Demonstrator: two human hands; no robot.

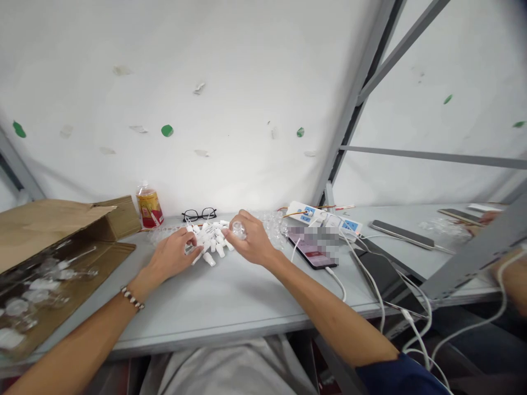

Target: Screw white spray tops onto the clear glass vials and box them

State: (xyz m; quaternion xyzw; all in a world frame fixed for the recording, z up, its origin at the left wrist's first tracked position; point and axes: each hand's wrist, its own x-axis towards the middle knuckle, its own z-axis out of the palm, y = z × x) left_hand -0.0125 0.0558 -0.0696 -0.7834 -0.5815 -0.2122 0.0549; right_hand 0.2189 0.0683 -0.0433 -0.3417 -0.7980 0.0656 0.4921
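A pile of white spray nozzles (211, 245) lies on the grey table below a pair of glasses. My left hand (175, 253) is at the pile's left side, its fingers curled against the white pieces; whether it grips one is hard to see. On the pile's right side, my right hand (250, 240) is closed on a small clear plastic piece (237, 230). More clear plastic pieces (275, 226) lie just behind and to the right of that hand.
An open cardboard box (119, 219) with clear bottles stands at the left. Behind are a red-yellow container (149, 207) and glasses (200, 214). Phones (313, 249), cables and a power strip (302, 212) lie right, beside a metal post. Another person's hand shows far right.
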